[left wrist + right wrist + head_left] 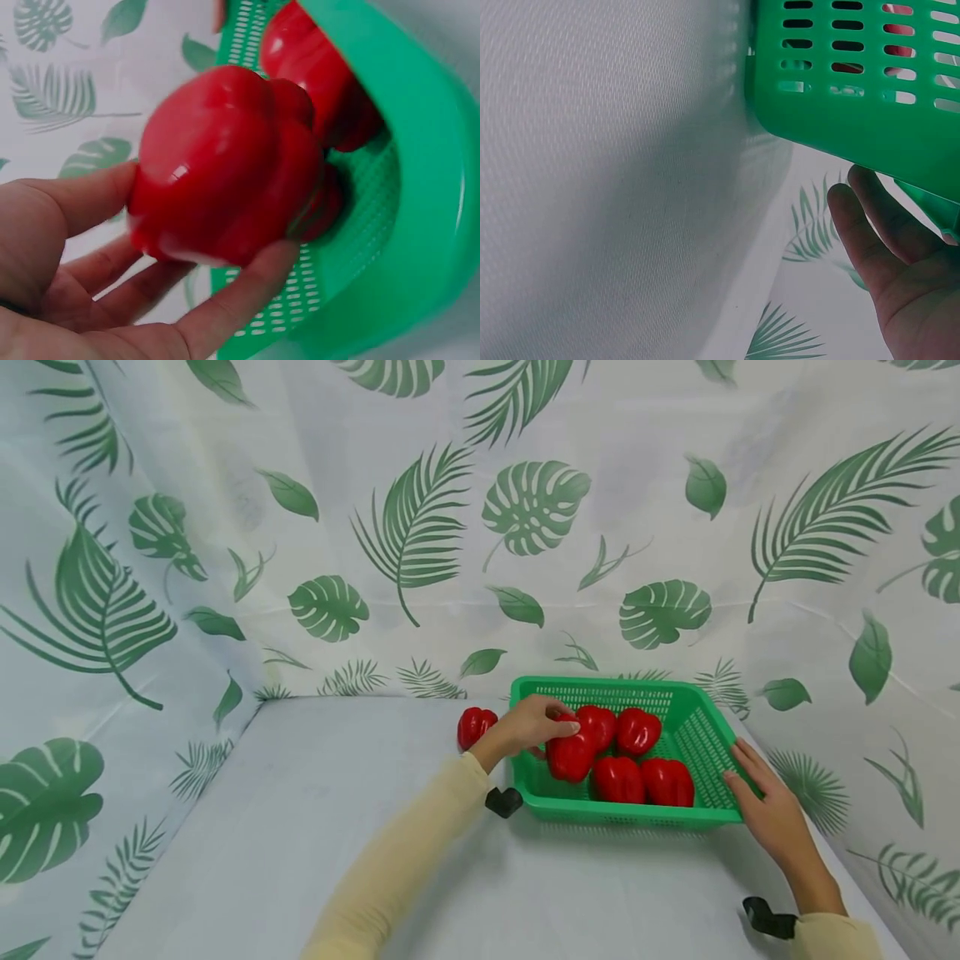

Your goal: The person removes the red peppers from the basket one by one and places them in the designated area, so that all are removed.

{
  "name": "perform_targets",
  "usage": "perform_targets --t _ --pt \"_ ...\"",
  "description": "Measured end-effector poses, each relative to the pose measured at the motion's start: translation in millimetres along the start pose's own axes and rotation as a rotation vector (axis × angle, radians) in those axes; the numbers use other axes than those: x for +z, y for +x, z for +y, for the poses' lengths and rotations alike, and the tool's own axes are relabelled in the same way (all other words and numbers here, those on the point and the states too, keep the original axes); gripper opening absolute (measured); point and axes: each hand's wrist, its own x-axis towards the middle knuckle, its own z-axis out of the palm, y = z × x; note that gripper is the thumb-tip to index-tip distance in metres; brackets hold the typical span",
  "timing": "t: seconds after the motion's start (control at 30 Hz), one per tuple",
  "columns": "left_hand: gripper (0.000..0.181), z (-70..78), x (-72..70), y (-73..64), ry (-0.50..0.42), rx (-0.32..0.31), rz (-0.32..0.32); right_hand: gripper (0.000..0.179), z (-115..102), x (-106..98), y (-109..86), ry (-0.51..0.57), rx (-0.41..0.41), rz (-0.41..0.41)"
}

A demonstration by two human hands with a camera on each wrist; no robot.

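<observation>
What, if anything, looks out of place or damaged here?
One red bell pepper lies on the white table outside the green perforated basket, while other bell peppers sit inside it. No damage is visible.

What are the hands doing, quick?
Left hand: holding a pepper.
Right hand: open, touching the basket's rim.
</observation>
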Motion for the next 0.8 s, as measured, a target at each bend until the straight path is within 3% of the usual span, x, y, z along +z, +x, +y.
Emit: perform_targets --t 0.13,0.23,0.8 --pt "0.036 -2.0 -13.2 -6.5 -0.119 0.056 -0.022 0.061 1.7 0.7 -1.3 0.002 -0.018 0.003" --pt "0.038 -4.7 -21.9 -11.1 -0.160 0.077 0.000 0.061 2.6 0.9 -0.7 -0.003 -0.024 0.005" --pt "0.043 -45.6 -59.4 -37.0 -0.151 0.039 0.177 0.061 2.1 0.9 1.2 -0.006 0.001 -0.009"
